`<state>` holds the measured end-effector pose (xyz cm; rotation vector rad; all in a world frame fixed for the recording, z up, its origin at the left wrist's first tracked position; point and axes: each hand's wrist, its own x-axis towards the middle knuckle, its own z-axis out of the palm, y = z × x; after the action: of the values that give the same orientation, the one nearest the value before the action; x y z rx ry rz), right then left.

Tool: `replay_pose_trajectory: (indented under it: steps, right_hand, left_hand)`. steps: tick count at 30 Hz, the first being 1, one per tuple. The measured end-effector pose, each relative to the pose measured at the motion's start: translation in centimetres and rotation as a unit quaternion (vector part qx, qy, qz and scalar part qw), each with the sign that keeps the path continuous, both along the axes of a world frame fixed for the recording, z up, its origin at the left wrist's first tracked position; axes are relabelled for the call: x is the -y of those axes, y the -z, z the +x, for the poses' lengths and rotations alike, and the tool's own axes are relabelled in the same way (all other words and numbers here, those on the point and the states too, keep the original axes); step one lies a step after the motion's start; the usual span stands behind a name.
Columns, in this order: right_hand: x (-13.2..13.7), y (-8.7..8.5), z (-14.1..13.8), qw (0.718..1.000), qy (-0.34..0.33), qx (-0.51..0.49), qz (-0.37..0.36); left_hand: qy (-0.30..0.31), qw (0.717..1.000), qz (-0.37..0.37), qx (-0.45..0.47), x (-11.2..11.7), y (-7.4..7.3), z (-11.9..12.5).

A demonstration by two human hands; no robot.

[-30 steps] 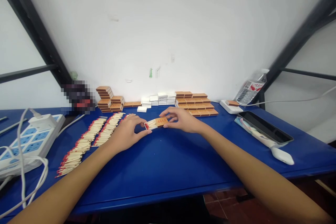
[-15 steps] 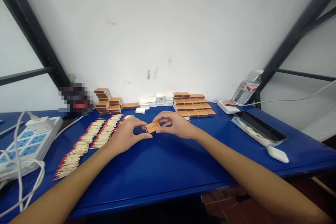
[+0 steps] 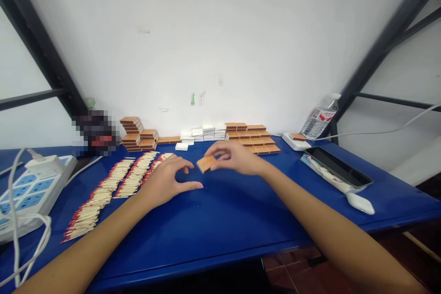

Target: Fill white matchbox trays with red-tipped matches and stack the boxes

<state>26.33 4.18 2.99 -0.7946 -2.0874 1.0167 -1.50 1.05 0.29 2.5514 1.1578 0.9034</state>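
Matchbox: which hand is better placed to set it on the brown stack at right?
Probably the right hand: it holds the matchbox and is nearer that brown stack. The left hand is open, near the matches.

Right grip (image 3: 234,157) pinches 1 matchbox (image 3: 206,163); left grip (image 3: 166,176) spread near matches (image 3: 101,196).

1. A glossy blue table (image 3: 220,239) carries the things; its front edge runs across the lower view.
2. At its left lies a white power strip (image 3: 36,188) with blue sockets.
3. To the right of that, red-tipped matches (image 3: 93,204) lie loose in slanting rows.
4. Along the back – left to right – stand stacked orange matchboxes (image 3: 131,140), small white boxes (image 3: 208,132) and a wide stepped matchbox stack (image 3: 255,141).
5. Back right: a white device (image 3: 295,143) and clear bottle (image 3: 319,119).
6. Nearer: a rounded white case (image 3: 360,203).
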Motion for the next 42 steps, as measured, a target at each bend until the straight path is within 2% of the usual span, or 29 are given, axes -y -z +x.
replay_pose_trajectory:
  steps: [3,7,9,11,15,19,24,34,42]
  right_hand:
    - [-3.2,-0.6,5.1,0.985,0.161,-0.006,0.067]
    - [-7.6,0.4,13.4,0.931,0.351,-0.004,0.101]
    - [-9.5,1.2,16.4,0.906,0.404,-0.013,0.124]
    - [-11.0,1.9,18.1,0.898,0.419,-0.015,0.134]
    - [-13.1,2.9,18.3,0.899,0.412,-0.018,0.147]
    - [-14.0,3.9,17.8,0.895,0.411,-0.014,0.172]
    - [-14.1,4.6,17.8,0.88,0.436,0.008,0.188]
    - [-14.2,4.9,16.7,0.875,0.431,0.058,0.213]
    - [-13.9,5.2,16.4,0.852,0.463,0.105,0.223]
  left_hand:
    - [-0.014,1.0,0.025,-0.005,0.0,-0.1,-0.1]
    - [-0.005,0.999,0.032,-0.031,0.3,-0.1,-0.1]
    - [0.002,0.999,0.027,-0.04,0.4,0.0,0.1]
    - [0.008,0.999,0.021,-0.045,0.5,0.1,0.2]
    - [0.009,0.999,0.015,-0.045,0.4,0.3,0.2]
    - [0.002,0.999,0.009,-0.051,0.1,0.6,0.0]
    - [0.01,0.998,0.003,-0.059,0.1,0.8,-0.1]
    - [0.018,0.998,0.005,-0.055,0.1,0.8,0.1]
    - [0.018,0.998,0.002,-0.063,0.4,0.6,-0.1]
